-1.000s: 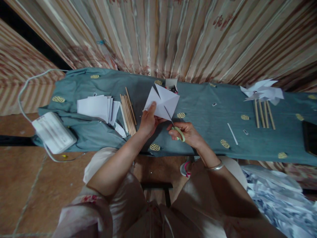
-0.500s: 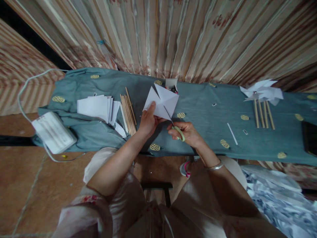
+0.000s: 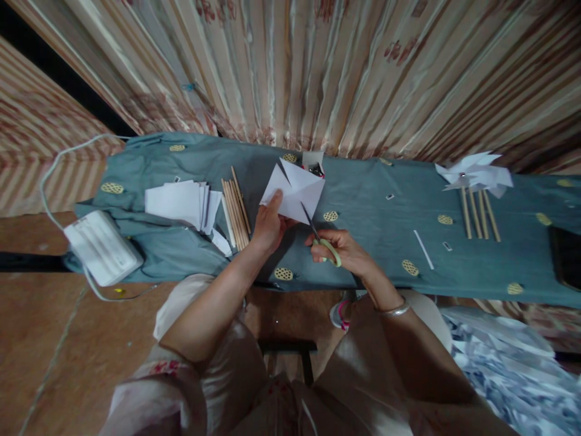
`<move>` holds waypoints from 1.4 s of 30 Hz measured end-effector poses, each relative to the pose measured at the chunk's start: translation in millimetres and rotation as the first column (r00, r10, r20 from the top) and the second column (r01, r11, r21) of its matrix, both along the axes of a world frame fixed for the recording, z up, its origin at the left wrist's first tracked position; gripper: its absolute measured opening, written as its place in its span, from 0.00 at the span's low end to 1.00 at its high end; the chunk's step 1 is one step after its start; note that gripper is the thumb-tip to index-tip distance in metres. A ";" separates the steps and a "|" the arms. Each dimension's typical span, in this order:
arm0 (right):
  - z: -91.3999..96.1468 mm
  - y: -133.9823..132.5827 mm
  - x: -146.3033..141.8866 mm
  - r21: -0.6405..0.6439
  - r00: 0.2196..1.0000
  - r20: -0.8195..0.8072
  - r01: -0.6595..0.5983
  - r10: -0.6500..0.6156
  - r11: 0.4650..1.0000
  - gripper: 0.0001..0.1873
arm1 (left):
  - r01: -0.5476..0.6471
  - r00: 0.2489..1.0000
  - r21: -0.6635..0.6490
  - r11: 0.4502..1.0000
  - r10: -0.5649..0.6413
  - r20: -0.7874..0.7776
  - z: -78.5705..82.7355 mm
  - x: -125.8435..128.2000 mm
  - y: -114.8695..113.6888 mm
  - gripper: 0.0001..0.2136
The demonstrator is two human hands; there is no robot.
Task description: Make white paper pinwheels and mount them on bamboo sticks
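Observation:
My left hand (image 3: 271,225) pinches a white square of paper (image 3: 300,189) at its lower left side, thumb on top and fingers underneath. A slit runs from the paper's upper corner toward its middle. In my right hand (image 3: 338,247) is a pair of scissors (image 3: 334,255) with light green handles. Their dark blades lie at the paper's lower right part and point toward its centre. Behind the paper stands a small open box (image 3: 314,163) with dark, shiny bits in it, partly covered by the sheet.
Wooden sticks (image 3: 236,206) and a stack of white paper (image 3: 173,201) lie to the left, near a white power strip (image 3: 103,247) with a cable. Paper pinwheels (image 3: 474,172) on sticks, a white strip (image 3: 423,249) and a dark phone-like object (image 3: 565,257) are on the right.
The scissors have drawn back slightly from the paper, down and to the right. My left hand keeps its hold on the paper. The whole view has shifted a little.

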State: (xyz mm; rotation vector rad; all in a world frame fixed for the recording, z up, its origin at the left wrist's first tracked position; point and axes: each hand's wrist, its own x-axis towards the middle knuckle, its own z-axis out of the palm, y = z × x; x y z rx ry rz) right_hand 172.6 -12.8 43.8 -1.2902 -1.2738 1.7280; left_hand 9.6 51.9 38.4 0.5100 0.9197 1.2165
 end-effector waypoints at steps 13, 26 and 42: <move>3.7 -2.0 30.5 0.038 0.999 0.037 0.016 -0.018 0.999 0.27 | 0.072 0.997 0.021 0.997 -0.072 -0.009 5.0 -11.9 8.6 0.15; -8.1 9.6 42.8 0.157 0.875 -0.114 0.483 -0.470 0.861 0.27 | 0.316 0.944 0.003 0.949 -0.314 -0.100 -3.6 -3.3 -3.2 0.12; -15.8 14.0 21.9 0.142 0.858 -0.113 0.513 -0.501 0.846 0.19 | 0.500 0.855 0.026 0.866 -0.498 0.143 -8.5 2.1 -11.2 0.28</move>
